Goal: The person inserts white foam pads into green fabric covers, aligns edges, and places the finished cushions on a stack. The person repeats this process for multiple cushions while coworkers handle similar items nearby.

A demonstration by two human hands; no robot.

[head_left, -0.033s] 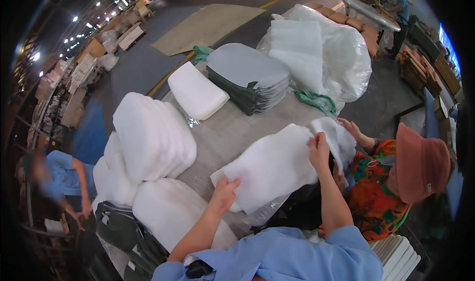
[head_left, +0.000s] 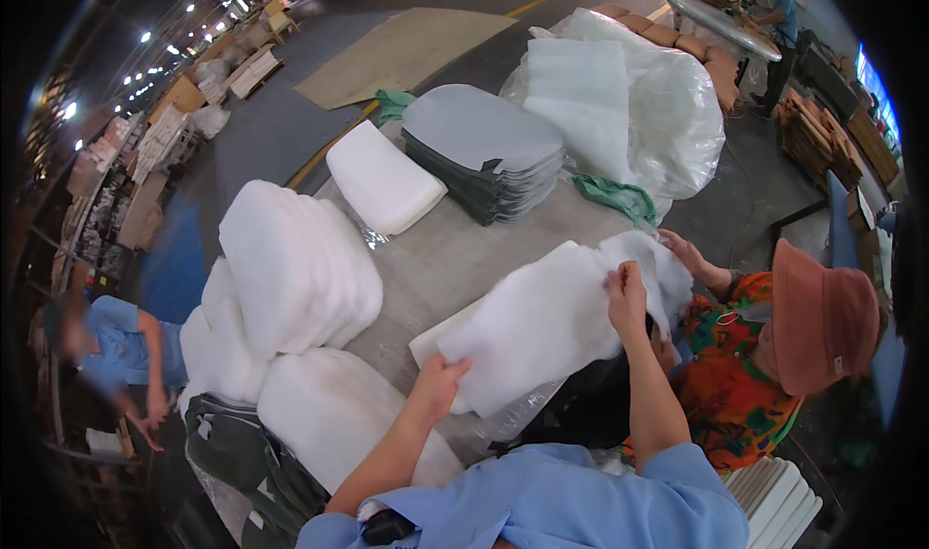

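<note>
A sheet of white fluffy wadding (head_left: 537, 322) stretches slantwise between my hands over the plastic-covered table. My left hand (head_left: 440, 383) is closed on its near left edge, thumb on top. At the sheet's right end my right hand (head_left: 627, 296) pinches the edge. Under the sheet's left side another pale layer (head_left: 423, 344) shows. To my right, a co-worker in a pink hat holds a crumpled white piece (head_left: 668, 268), which meets or overlaps the end of my sheet; I cannot tell whether they are joined.
Thick stacks of white wadding (head_left: 290, 268) stand at the left, with dark green covers (head_left: 232, 443) below. Farther back are a white pad pile (head_left: 382, 177), a grey fabric stack (head_left: 484, 128) and a large clear plastic bag (head_left: 677, 114). Another person (head_left: 131, 341) is at the far left.
My hands have hardly moved. The crumpled white piece by the co-worker has changed shape slightly, and the person at the far left has moved their hands a little.
</note>
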